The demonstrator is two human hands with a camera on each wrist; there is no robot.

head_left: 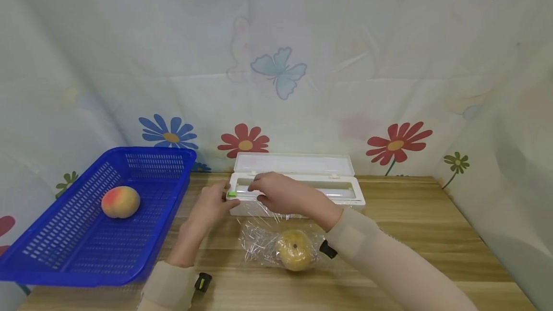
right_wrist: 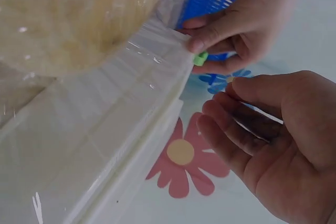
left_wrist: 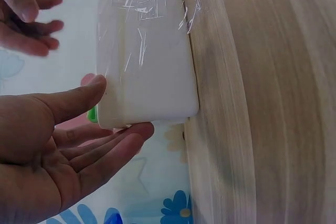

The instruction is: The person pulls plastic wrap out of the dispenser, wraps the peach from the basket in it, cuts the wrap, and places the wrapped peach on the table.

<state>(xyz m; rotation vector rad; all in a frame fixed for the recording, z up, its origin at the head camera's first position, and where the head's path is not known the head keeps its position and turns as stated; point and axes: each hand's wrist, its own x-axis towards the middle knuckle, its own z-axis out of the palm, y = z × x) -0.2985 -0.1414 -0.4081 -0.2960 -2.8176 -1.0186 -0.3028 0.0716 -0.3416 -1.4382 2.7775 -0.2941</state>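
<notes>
A white cling film dispenser (head_left: 298, 209) stands at the back of the table with its lid (head_left: 294, 163) raised and a roll inside. My left hand (head_left: 210, 208) grips its left end, thumb on the front corner and fingers around the end, beside a green slide cutter (head_left: 232, 194). Above the box hovers my right hand (head_left: 281, 193), fingers loosely bent and holding nothing; the right wrist view shows the gap between its thumb and fingertips. Clear film (head_left: 259, 241) stretches from the box's front down over a round yellow fruit (head_left: 295, 251) on the table.
To the left lies a blue plastic basket (head_left: 101, 253) with a peach (head_left: 121, 202) in it. A printed curtain (head_left: 328, 109) with flowers and a butterfly hangs right behind the dispenser. The wooden table (head_left: 402, 234) extends to the right.
</notes>
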